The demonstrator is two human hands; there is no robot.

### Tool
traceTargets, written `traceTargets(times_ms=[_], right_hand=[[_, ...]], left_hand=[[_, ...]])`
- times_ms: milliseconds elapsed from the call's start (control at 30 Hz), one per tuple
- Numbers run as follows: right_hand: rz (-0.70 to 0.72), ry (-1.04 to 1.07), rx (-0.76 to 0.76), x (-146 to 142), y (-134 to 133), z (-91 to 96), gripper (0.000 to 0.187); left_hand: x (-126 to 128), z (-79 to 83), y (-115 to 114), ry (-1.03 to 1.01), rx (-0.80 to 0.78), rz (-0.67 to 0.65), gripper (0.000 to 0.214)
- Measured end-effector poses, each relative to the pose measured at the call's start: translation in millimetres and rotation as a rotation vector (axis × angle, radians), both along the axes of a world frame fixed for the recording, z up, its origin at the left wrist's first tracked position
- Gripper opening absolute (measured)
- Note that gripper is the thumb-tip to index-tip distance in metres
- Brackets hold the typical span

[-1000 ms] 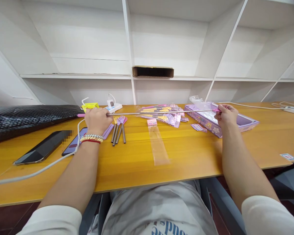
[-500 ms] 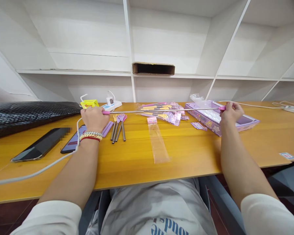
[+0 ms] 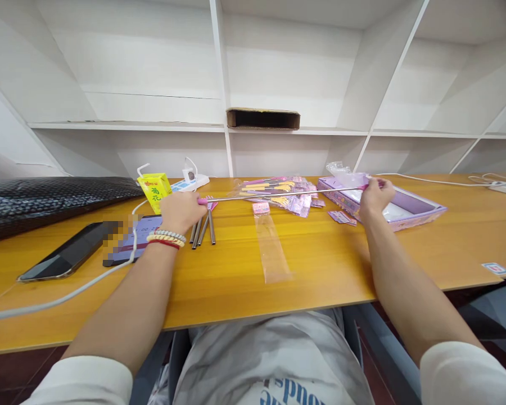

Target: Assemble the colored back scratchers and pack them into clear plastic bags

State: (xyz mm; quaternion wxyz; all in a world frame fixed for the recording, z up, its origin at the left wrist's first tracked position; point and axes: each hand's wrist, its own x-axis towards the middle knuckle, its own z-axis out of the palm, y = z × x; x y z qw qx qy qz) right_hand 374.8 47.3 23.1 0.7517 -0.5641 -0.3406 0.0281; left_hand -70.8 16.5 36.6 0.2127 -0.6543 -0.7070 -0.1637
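Observation:
My left hand (image 3: 180, 210) and my right hand (image 3: 375, 197) each grip one end of a thin extended metal rod (image 3: 287, 194) with pink ends, held level above the wooden table (image 3: 320, 259). Under my left hand lie several collapsed metal rods with pink and purple fork-like tips (image 3: 204, 225). An empty clear plastic sleeve (image 3: 272, 250) lies flat in the middle. Behind it sits a pile of bagged rods (image 3: 278, 194). By my right hand is a purple box (image 3: 413, 209).
A yellow drink carton (image 3: 155, 188) and a white power strip (image 3: 191, 181) stand at the back left. Two phones (image 3: 63, 257) and a white cable (image 3: 67, 289) lie at the left, beside a black textured bag (image 3: 46, 199). White shelves rise behind the table.
Both hands have moved toward each other, and the rod between them has grown shorter. The left hand has shifted right, uncovering the yellow carton.

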Motion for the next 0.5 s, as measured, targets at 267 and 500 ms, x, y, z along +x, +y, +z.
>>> traceTargets(times_ms=[267,500], right_hand=[[0.825,-0.528,-0.153,-154.5,-48.6,-26.1,0.024],[0.971,-0.583,-0.275,-147.3,-48.3,-34.2,0.037]], left_hand=[[93.8,-12.2,-39.3,0.151,-0.052,-0.249,0.036],[92.8,-15.6,-40.7,0.133,-0.005,-0.383,0.033]])
